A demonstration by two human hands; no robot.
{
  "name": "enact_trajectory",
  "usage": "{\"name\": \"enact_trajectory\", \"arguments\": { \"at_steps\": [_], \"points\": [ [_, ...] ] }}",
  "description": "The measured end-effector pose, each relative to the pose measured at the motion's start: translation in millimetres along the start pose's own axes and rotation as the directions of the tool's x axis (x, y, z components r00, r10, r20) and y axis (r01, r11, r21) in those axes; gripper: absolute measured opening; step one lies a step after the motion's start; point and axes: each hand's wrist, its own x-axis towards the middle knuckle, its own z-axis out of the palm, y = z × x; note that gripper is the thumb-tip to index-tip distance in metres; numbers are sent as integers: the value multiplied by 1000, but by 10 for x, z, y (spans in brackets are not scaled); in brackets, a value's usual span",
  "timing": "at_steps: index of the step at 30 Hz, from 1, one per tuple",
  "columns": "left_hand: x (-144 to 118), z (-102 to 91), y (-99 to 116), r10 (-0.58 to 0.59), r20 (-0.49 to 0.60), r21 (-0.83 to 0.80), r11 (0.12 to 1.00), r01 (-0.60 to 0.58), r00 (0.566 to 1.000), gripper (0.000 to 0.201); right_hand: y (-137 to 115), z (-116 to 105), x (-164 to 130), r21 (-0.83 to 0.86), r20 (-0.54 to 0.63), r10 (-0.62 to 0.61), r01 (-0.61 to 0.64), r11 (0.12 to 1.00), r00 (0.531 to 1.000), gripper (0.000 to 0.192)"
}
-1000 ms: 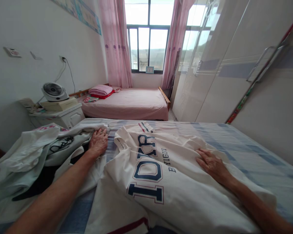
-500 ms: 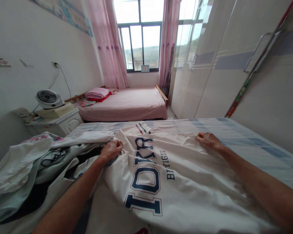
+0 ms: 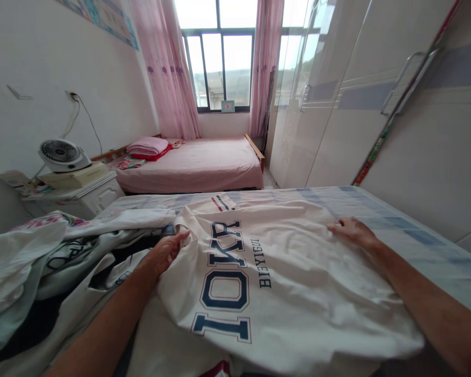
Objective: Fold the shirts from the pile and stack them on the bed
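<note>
A white shirt with large dark letters and a striped trim lies spread across the bed before me, its lower part hanging toward me. My left hand pinches its left edge, near the shoulder or collar area, fingers closed on the cloth. At the opposite edge, my right hand grips the fabric between thumb and fingers. Both forearms reach in from the lower corners. The cloth between my hands is loosely wrinkled. A dark red trim shows at the bottom, partly hidden beneath the shirt.
A pile of clothes sits at the left on the blue-and-white bed sheet. Beyond are a pink bed, a nightstand carrying a fan, and a glossy white wardrobe along the right.
My right hand has moved right and slightly nearer, drawing the shirt wider and smoother. My left hand has shifted slightly left. The view has turned a little to the right.
</note>
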Motion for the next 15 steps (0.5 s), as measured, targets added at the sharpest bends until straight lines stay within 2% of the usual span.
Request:
{"name": "enact_trajectory", "arguments": {
  "at_steps": [1,3,5,6,8,10,13,15],
  "points": [
    [11,5,-19,36,-3,13,999,-36,999,11,19,9,-73,21,-15,8,-7,1000,1000,28],
    [72,-11,-66,212,-74,98,974,-205,974,17,-4,35,-208,91,-128,12,0,996,992,25],
    [150,-50,-111,396,-137,264,898,-351,908,25,-96,77,-335,141,-249,-61,98,985,967,26],
    [182,-70,-128,457,-149,358,852,-383,877,28,-160,100,-395,134,-252,-137,175,975,958,26],
    [218,-96,-141,530,-148,517,761,-391,835,32,-301,135,-504,99,-147,-333,348,932,932,23],
    [218,-98,-134,566,-145,613,695,-375,811,33,-431,142,-588,72,-39,-470,472,879,882,23],
    [193,-83,-117,588,-128,686,634,-357,798,31,-553,114,-661,61,0,-542,541,839,841,23],
    [190,-81,-117,592,-118,705,616,-352,797,30,-579,99,-675,92,-6,-519,517,851,855,24]
  ]
}}
